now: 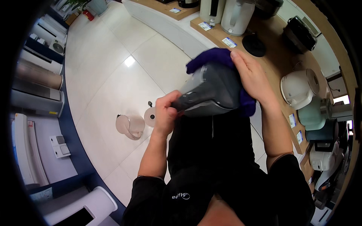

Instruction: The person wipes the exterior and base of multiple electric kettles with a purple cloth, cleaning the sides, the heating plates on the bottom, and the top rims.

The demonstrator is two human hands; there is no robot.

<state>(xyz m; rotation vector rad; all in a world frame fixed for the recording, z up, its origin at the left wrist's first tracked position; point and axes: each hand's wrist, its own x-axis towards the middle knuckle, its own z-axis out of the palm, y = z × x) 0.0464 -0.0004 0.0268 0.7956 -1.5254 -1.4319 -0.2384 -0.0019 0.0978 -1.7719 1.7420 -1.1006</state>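
Observation:
In front of my body, a dark grey electric kettle (pixel 223 87) is held tilted and partly blurred. My left hand (pixel 166 111) grips its black handle. A purple cloth (pixel 210 58) wraps round the far side and the base end of the kettle. My right hand (pixel 251 75) presses that cloth against the kettle, fingers spread along it. The kettle's far side is hidden by the cloth. On the wooden display shelf beyond my right hand lies a round black power base (pixel 253 45).
A pale pink kettle (pixel 133 125) and a round kettle base (pixel 150 116) are on the tiled floor to the left. White kettles (pixel 237 17) and other small appliances with price tags (pixel 229 42) line the curved shelf on the right. Air conditioners (pixel 36 99) stand along the left.

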